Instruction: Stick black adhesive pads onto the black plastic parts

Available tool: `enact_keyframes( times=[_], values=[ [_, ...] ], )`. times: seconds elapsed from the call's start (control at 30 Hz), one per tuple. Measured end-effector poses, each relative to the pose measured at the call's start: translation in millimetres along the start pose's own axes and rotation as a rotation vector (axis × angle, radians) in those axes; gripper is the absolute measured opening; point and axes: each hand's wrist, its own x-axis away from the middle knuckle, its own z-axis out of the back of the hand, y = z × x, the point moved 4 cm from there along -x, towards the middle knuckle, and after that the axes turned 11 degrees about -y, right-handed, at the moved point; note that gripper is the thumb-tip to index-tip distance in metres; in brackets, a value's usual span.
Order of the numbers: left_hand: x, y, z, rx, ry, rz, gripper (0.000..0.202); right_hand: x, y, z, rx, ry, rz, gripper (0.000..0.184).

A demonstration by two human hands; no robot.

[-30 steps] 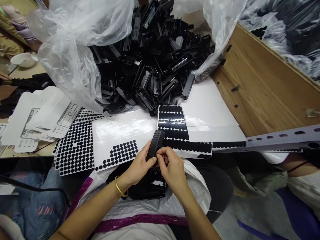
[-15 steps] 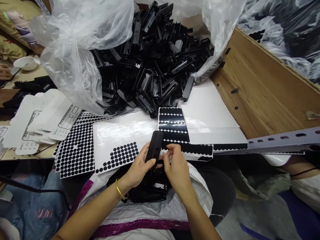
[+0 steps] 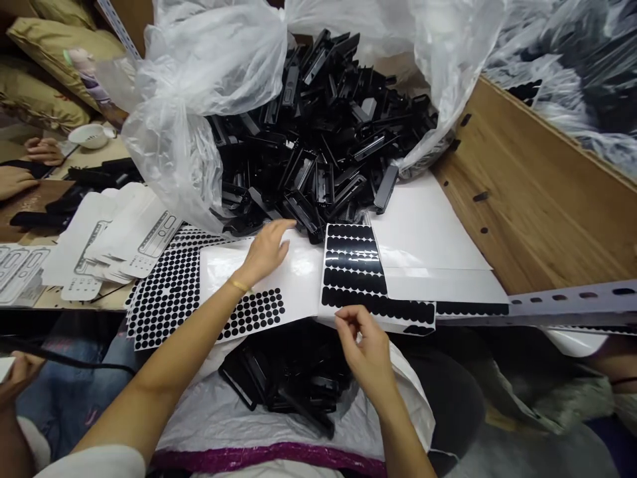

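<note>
My left hand [image 3: 266, 249] reaches forward over a glossy white sheet [image 3: 279, 265], fingers stretched and empty, its tips at the near edge of a big heap of black plastic parts [image 3: 318, 146]. The heap spills from a clear plastic bag [image 3: 199, 99]. My right hand [image 3: 365, 348] hovers at the near edge of a sheet of black oval stickers [image 3: 353, 265], thumb and forefinger pinched; whether they hold anything is too small to see. Below both hands, several black parts [image 3: 283, 378] lie in a white woven bag [image 3: 249, 425] on my lap.
A sheet of round black dots [image 3: 164, 299] and a stack of white printed cards [image 3: 114, 239] lie at left. A wooden board [image 3: 537, 199] and a perforated metal rail [image 3: 572, 302] are at right. Another person's hands [image 3: 30, 162] and a white bowl [image 3: 89, 136] show far left.
The black part that both hands held is gone from them. My left hand has moved up and forward to the heap. My right hand stays by the sticker sheet.
</note>
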Motion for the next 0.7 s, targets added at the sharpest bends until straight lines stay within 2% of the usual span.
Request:
enact_keyframes(
  times=[0.1, 0.2, 0.3, 0.4, 0.5, 0.57, 0.63, 0.7],
  values=[
    [-45.6, -4.2, -2.9, -0.339, 0.068, 0.070, 0.045, -1.2, -7.6, -20.5, 0.040, -0.081, 0.049, 0.011],
    [-62.5, -5.0, -6.0, -0.592, 0.094, 0.087, 0.038, -2.3, -11.6, -40.4, 0.095, -0.148, 0.090, 0.011],
    [-52.2, -5.4, -0.1, -0.656, 0.161, 0.088, 0.032, -5.7, -14.3, -62.8, 0.207, -0.206, 0.120, 0.012],
    [-24.1, -3.8, 9.6, -0.631, 0.268, 0.068, 0.021, -13.3, -16.0, -83.0, 0.362, -0.205, 0.113, 0.012],
    [9.1, -3.8, 14.5, -0.450, 0.346, 0.055, 0.010, -22.4, -15.1, -93.5, 0.451, -0.230, 0.065, 0.009],
    [28.6, -5.9, 12.0, -0.201, 0.348, 0.047, 0.015, -25.8, -13.7, -91.4, 0.394, -0.277, 0.037, 0.007],
    [44.1, -9.0, 2.0, 0.160, 0.274, 0.067, 0.024, -25.5, -12.3, -81.8, 0.226, -0.305, 0.009, 0.008],
    [57.3, -11.0, -17.1, 0.587, 0.123, 0.167, 0.030, -22.2, -10.7, -68.2, -0.022, -0.284, -0.030, 0.011]
  ],
)
